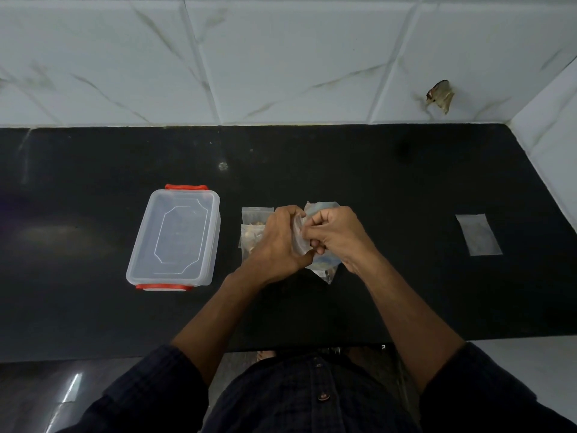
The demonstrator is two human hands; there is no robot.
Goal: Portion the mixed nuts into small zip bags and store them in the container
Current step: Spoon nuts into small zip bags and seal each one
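Both hands meet over the middle of the black counter (390,182). My left hand (278,242) and my right hand (335,234) pinch a small clear zip bag (299,237) between them. Under them lies a larger clear packet of mixed nuts (324,265), mostly hidden. Two filled small zip bags (254,225) lie overlapping just left of my left hand. A clear plastic container (175,237) with red clips and its lid on sits further left. One empty zip bag (477,234) lies flat at the right.
White marble-look tiles (281,57) rise behind the counter, and a side wall closes off the far right. A chipped spot (440,95) marks the back wall. The counter's front edge runs just ahead of my torso.
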